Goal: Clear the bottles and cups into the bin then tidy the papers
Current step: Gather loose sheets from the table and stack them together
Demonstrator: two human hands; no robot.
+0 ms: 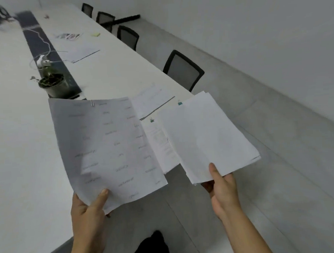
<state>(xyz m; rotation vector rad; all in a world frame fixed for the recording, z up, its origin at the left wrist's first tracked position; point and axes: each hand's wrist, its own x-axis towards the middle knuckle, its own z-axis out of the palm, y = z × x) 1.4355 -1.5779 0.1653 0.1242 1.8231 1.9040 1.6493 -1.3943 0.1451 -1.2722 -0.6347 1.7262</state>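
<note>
**Papers in both hands at the bench's end**

A person's left hand [89,210] pinches a printed sheet [106,147] by its lower corner, thumb on top, with a paper clip [92,102] at the sheet's upper edge. The right hand [223,192] grips a stack of white papers [210,136] held out past the right edge of the bench [17,150], a green binder clip [179,102] at its top. More sheets [152,100] lie near that edge. A potted plant [52,85] stands on the dark strip [38,42] down the bench's middle. Black chairs [183,71] line the right edge.

Dim, flat, greyish light — soft motion blur throughout, wide-angle bending at the edges.
</note>
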